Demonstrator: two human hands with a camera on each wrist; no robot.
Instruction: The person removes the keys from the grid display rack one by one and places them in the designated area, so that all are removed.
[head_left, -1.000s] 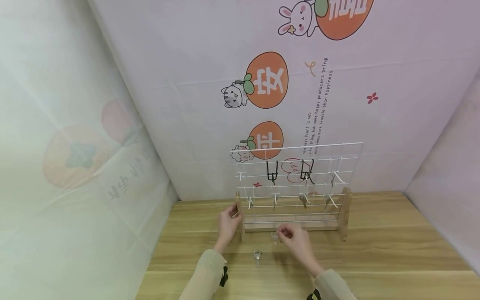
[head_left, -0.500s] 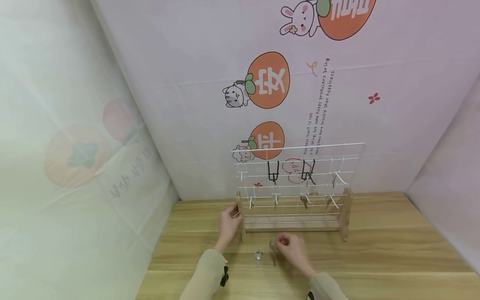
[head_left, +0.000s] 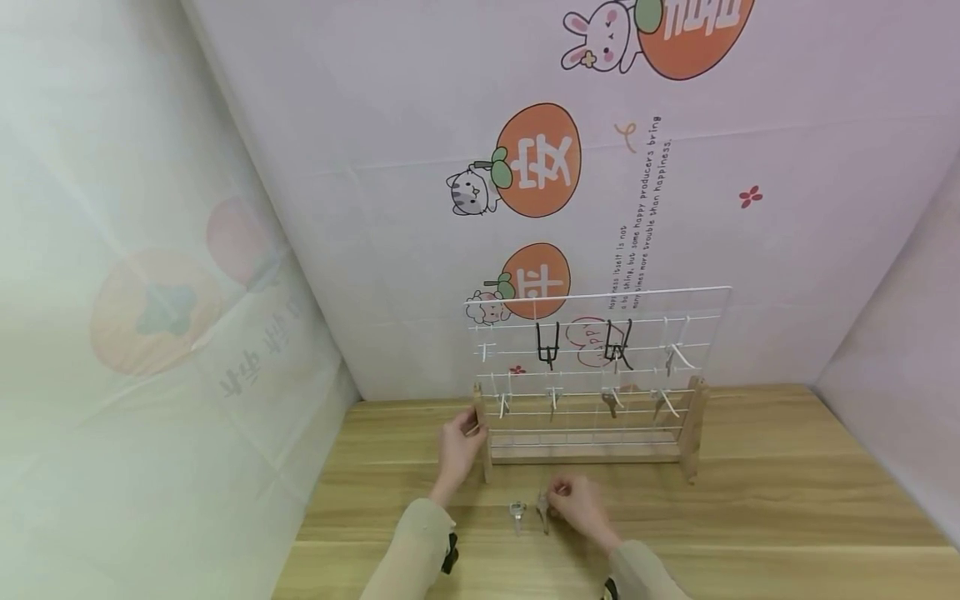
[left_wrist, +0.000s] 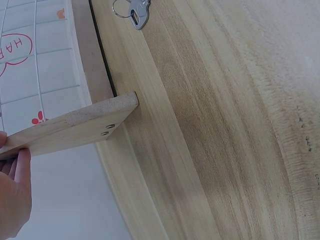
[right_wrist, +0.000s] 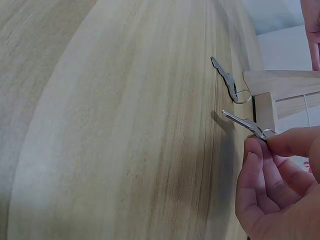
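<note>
My right hand pinches a silver key near its ring between thumb and fingers, with the shaft pointing outward just above the wooden tabletop. Beside it, a second key with a ring lies flat on the table. My left hand grips the left wooden post of a white wire grid rack. Several keys hang from the rack's white hooks, among them a dark one. Part of the left hand is cut off in its wrist view.
Two black hooks hang on the upper grid. The right wooden post stands on the table. Behind the rack rises a white printed cloth backdrop, with another cloth along the left side.
My right hand has moved down and toward me from the rack's base, carrying the key beside the one on the table. My left hand stays on the post.
</note>
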